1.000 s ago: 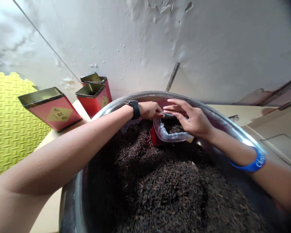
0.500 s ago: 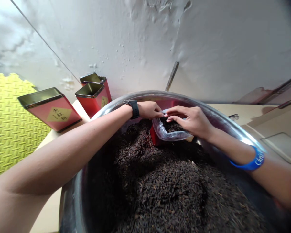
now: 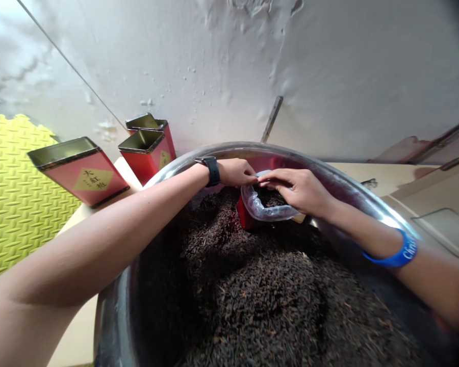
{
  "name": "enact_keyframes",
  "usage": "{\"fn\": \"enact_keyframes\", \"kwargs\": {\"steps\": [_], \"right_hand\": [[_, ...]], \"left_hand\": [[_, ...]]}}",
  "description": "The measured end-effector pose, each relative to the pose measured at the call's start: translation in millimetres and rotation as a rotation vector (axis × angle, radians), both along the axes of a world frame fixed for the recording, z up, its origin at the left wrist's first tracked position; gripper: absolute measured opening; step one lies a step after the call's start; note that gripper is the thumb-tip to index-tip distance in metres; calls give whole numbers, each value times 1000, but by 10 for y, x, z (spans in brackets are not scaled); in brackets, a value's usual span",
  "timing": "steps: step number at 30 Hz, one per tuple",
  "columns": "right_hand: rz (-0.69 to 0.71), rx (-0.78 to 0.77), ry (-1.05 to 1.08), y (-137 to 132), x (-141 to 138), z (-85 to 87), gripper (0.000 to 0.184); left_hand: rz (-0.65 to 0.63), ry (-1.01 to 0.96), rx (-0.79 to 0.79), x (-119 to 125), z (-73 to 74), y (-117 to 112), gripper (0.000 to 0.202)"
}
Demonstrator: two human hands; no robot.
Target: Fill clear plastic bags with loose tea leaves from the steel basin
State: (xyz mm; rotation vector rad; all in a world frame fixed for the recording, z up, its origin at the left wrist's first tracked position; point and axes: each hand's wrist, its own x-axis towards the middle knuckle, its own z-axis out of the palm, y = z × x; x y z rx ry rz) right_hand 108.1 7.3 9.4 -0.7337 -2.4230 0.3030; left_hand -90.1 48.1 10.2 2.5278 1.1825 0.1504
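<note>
A red tin (image 3: 245, 216) stands in dark loose tea leaves (image 3: 268, 300) inside a large metal basin (image 3: 118, 311). Lining the tin is a clear plastic bag (image 3: 265, 213), its edge folded out over the rim, with tea leaves inside it. My left hand (image 3: 235, 172), below a black watch, pinches the bag's edge at the far left corner. My right hand (image 3: 304, 188) reaches over the tin from the right, its fingertips closed on the bag's far edge close to my left fingers. The right thumb tip is partly hidden.
Red tins without lids stand left of the basin: one in front (image 3: 84, 176) and two behind it (image 3: 143, 153). A yellow foam mat (image 3: 19, 193) lies at far left. Behind the basin rises a white wall (image 3: 206, 86) with peeling paint; a metal bar (image 3: 271, 120) leans there.
My right hand has shifted very slightly and its fingers have drawn closer together at the bag's edge. My left hand stays almost where it was.
</note>
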Motion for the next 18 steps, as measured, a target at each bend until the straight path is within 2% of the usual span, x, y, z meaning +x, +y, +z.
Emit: {"fn": "enact_keyframes", "kwargs": {"steps": [10,18], "right_hand": [[23,62,15,-29,-14,25,16],[2,-62,50,-9,-9,-22,10]], "left_hand": [[1,4,8,-3,22,-14,27],[-16,-3,-13,-4,1,10,30]]}}
